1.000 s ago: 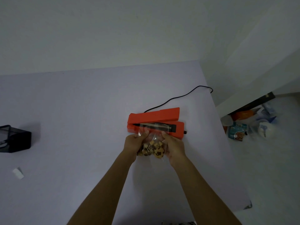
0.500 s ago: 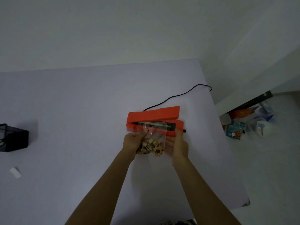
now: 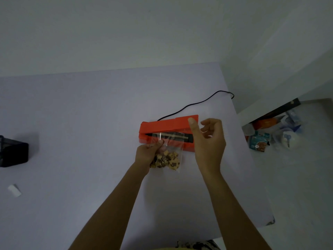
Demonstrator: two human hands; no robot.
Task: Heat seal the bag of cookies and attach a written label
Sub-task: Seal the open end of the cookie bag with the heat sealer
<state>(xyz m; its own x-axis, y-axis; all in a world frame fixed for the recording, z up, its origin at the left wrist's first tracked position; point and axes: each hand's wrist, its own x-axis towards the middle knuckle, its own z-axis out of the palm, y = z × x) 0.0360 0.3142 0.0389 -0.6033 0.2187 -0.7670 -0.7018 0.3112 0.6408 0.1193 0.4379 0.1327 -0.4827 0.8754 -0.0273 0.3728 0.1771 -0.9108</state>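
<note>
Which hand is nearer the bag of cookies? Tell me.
Left. The left hand pinches the bag of cookies at its upper left edge. The right hand is lifted off it, by the sealer.

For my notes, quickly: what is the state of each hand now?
Left hand: pinches the cookie bag.
Right hand: open, holding nothing.

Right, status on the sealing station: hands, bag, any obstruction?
Left hand pinches cookie bag, mouth laid on open red sealer. Right hand free, raised by sealer's lid end. Nothing in the way.
</note>
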